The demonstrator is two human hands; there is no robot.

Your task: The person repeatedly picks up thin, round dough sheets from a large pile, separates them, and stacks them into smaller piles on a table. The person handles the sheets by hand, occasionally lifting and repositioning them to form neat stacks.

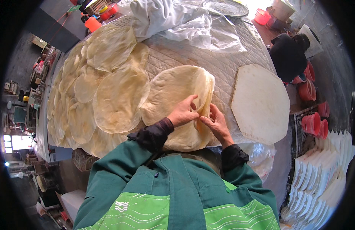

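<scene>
In front of me lies a stack of thin, pale-yellow round sheets [169,86], dough-like in look, with its right edge lifted and curled into separate layers. My left hand [183,110] rests over the stack, index finger and thumb spread beside the curled edge. Whether it pinches a layer is hard to see. At the outer side of that edge, my right hand [217,122] holds the layers between thumb and fingers. The two thumbs nearly meet. Left of the stack, a single round sheet [120,100] overlaps a broad spread of similar sheets [79,115].
A quilted cover [177,54] drapes the table. On its right lies a pale octagonal board [260,103]; at the back, white cloth [157,17], clear plastic [206,34] and a round lid [226,7]. A dark-clothed person [288,57] is beyond the right edge, near red buckets [311,123].
</scene>
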